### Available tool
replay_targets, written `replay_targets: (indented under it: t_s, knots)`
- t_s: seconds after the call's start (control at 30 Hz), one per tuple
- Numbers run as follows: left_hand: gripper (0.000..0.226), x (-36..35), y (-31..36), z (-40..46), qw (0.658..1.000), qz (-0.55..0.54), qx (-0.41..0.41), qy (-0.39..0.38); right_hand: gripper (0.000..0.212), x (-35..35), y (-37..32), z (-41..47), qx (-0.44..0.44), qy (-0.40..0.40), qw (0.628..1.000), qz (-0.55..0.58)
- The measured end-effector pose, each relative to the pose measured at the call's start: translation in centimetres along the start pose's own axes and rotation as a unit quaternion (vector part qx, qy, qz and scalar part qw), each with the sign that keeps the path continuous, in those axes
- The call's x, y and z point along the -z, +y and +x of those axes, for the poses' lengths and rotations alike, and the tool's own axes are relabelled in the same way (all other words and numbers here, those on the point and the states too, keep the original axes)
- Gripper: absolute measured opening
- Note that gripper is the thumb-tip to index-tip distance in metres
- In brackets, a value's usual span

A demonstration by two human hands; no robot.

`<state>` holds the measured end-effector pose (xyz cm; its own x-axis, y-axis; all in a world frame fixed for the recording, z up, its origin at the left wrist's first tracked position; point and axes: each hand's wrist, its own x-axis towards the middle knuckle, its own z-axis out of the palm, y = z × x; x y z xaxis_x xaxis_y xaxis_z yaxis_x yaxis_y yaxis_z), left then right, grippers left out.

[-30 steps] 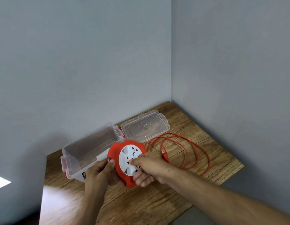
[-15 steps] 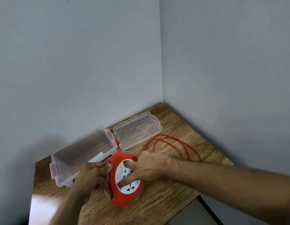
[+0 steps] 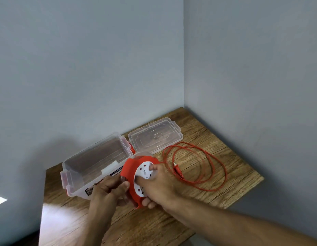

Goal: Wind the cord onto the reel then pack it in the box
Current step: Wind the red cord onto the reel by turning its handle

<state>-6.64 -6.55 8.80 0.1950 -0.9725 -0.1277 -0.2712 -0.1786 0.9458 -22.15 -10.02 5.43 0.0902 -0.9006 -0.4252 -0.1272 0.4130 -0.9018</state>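
Several loose loops of the orange cord point(image 3: 204, 164) are still lying on the wooden table point(image 3: 234, 189) toward its right edge, fewer than a second ago, so the winding is taking up slack but is far from finished. The left hand point(image 3: 108, 190) is clamping the red reel point(image 3: 131, 173) by its rim, fingers curled round it, near the table's front edge. The right hand point(image 3: 159, 185) is pressing fingertips point(image 3: 152, 168) onto the white face, which has turned since half a second ago. Behind, the clear box point(image 3: 74, 174) is standing open near the back edge, its lid point(image 3: 154, 137) lying beside it.
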Motion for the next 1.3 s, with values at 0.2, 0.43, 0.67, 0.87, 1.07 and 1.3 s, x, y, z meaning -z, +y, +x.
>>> replay_targets:
  t_s: [0.2, 0.43, 0.67, 0.87, 1.07, 1.3]
  knots:
    - [0.017, -0.4, -0.5, -0.6, 0.999, -0.041, 0.021, 0.013, 0.026, 1.0, -0.6, -1.4, -0.139, -0.085, 0.972, 0.171]
    - [0.025, 1.5, 0.3, 0.7, 0.993, -0.045, 0.106, -0.004, 0.052, 6.9, -1.1, -0.4, 0.466, -0.055, 0.675, -0.57]
    - [0.029, 1.9, 2.4, 2.5, 0.98, 0.08, 0.125, -0.133, 0.07, 7.8, -4.3, 0.4, 0.529, -0.231, 0.406, -0.708]
    - [0.032, 1.1, 2.3, 2.4, 0.987, 0.051, 0.113, -0.103, 0.059, 6.4, -4.5, 0.4, 0.532, -0.205, 0.393, -0.721]
    - [0.031, 1.5, 1.8, 1.7, 0.996, 0.007, 0.067, -0.063, 0.062, 4.9, -1.2, 1.0, 0.458, -0.053, 0.658, -0.596]
    - [0.032, -0.6, 0.5, 0.0, 0.999, 0.03, -0.034, -0.016, 0.049, -0.4, 0.6, -1.3, 0.053, 0.079, 0.993, 0.073]
